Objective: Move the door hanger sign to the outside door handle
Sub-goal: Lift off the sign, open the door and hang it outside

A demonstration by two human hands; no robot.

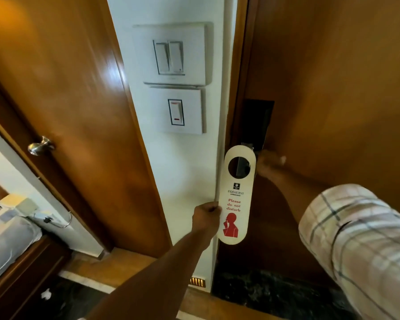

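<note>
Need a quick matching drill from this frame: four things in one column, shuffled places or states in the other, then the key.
Things:
1. door hanger sign
2. right hand
3. round silver knob
4. single switch with red marks

Places or states:
A. on the wooden door at far left
B. pinched by its left edge in the left hand
C. on the white wall, lower plate
D. at the dark lock plate's handle, blurred

Pairs: 1-B, 2-D, 3-A, 4-C

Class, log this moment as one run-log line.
left hand: holds sign upright | right hand: on door handle, blurred | sign: not hung yet
</note>
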